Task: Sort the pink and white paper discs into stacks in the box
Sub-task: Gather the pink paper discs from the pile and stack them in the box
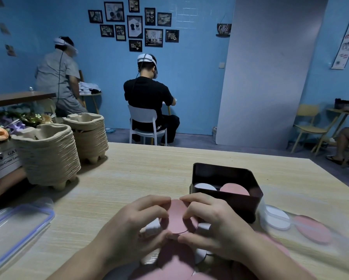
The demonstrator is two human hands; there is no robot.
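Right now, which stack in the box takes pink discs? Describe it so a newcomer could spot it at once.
On the wooden table, the dark box stands just beyond the right hand, which pinches a pink disc together with the left hand. Two round stacks lie side by side inside it. The pink stack is the right one; the white stack sits to its left.

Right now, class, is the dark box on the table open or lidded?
Open. The dark box has no lid on top, and a white disc and a pink disc show inside it, side by side.
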